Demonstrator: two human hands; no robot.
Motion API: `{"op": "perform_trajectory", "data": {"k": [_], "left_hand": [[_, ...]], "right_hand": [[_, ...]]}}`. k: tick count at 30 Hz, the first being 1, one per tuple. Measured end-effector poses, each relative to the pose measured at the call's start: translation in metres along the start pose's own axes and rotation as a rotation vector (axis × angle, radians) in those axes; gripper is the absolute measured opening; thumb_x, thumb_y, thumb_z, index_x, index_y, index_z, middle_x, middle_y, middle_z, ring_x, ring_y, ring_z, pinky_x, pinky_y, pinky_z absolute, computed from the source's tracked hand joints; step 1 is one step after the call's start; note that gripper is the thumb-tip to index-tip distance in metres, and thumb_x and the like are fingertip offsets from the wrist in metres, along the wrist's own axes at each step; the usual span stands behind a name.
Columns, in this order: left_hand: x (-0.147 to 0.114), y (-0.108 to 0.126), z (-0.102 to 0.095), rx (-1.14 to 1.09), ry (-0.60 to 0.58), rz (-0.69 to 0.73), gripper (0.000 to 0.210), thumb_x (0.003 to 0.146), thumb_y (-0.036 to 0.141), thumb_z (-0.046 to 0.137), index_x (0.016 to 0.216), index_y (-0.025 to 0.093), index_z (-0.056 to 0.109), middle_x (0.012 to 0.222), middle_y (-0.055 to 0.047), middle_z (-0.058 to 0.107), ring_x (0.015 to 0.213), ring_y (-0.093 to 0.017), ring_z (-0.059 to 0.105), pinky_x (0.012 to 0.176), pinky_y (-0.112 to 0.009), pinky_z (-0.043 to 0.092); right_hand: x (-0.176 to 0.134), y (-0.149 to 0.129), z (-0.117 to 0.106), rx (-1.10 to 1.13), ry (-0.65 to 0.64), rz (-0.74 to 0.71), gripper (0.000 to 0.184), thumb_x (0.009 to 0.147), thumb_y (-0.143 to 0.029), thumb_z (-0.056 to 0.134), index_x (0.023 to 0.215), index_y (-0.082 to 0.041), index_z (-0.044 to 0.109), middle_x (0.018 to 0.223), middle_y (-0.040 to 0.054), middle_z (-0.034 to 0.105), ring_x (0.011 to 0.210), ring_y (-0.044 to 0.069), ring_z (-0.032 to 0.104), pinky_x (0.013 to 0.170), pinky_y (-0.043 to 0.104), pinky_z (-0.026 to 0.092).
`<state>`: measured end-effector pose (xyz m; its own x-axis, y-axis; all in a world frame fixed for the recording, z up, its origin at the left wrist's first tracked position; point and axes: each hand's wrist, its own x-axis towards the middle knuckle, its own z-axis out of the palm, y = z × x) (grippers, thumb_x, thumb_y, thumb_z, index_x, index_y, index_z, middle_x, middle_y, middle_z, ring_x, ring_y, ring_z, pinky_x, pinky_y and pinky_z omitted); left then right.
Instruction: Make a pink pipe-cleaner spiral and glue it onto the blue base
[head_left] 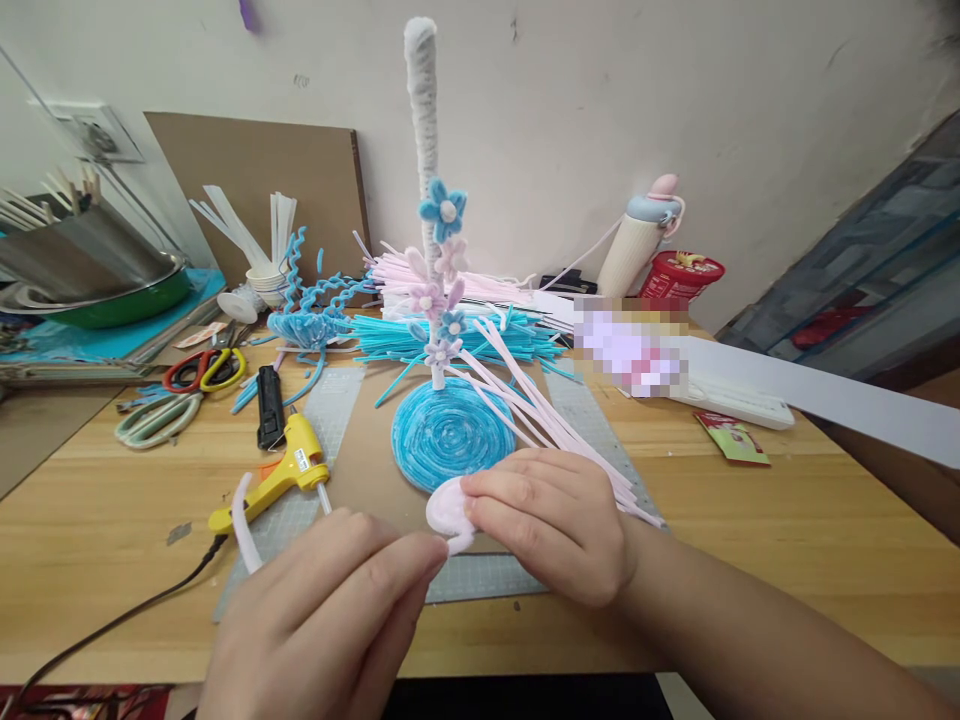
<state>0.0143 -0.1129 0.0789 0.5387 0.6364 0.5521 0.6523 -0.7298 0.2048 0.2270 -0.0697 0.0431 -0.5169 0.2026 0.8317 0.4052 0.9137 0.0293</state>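
A pale pink pipe cleaner coil (448, 507), wound into a flat disc, is pinched between the fingers of my right hand (551, 520). My left hand (322, 610) is closed on the strand that leaves the coil. A pale pink length (244, 525) shows beyond my left hand and looks like the same strand's tail; the join is hidden. Just behind the coil lies a round blue spiral base (450, 435). From its back edge rises a white wrapped post (424, 120), upright, with blue and pink fuzzy flowers (444, 208) along its lower half.
A yellow glue gun (300, 460) lies left, its cord trailing forward. Scissors (206, 370) sit beyond it. Behind the base are blue pipe cleaners (465, 340) and pink ones (555, 425). A bottle (637, 235) and red tub (679, 278) stand back right. A cutting mat (487, 580) lies underneath.
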Motion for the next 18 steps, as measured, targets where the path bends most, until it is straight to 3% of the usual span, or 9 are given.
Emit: {"op": "perform_trajectory", "data": {"k": [8, 18], "left_hand": [[0.0003, 0.0014, 0.0, 0.044, 0.068, -0.059, 0.014, 0.084, 0.012, 0.054, 0.093, 0.021, 0.058, 0.075, 0.0, 0.064, 0.066, -0.013, 0.063, 0.054, -0.021, 0.048], [0.002, -0.0009, 0.0006, 0.006, -0.003, -0.074, 0.012, 0.083, 0.013, 0.054, 0.091, 0.021, 0.06, 0.073, 0.0, 0.064, 0.063, -0.013, 0.063, 0.055, -0.021, 0.049]], "right_hand": [[-0.0014, 0.0001, 0.0015, 0.033, 0.0, 0.003, 0.025, 0.091, -0.011, 0.04, 0.089, -0.007, 0.064, 0.088, 0.0124, 0.072, 0.077, 0.017, 0.068, 0.064, 0.03, 0.057], [-0.0004, -0.0008, 0.0012, 0.033, 0.004, 0.015, 0.024, 0.091, -0.012, 0.04, 0.088, -0.008, 0.064, 0.087, 0.0118, 0.072, 0.077, 0.016, 0.067, 0.065, 0.03, 0.057]]}}
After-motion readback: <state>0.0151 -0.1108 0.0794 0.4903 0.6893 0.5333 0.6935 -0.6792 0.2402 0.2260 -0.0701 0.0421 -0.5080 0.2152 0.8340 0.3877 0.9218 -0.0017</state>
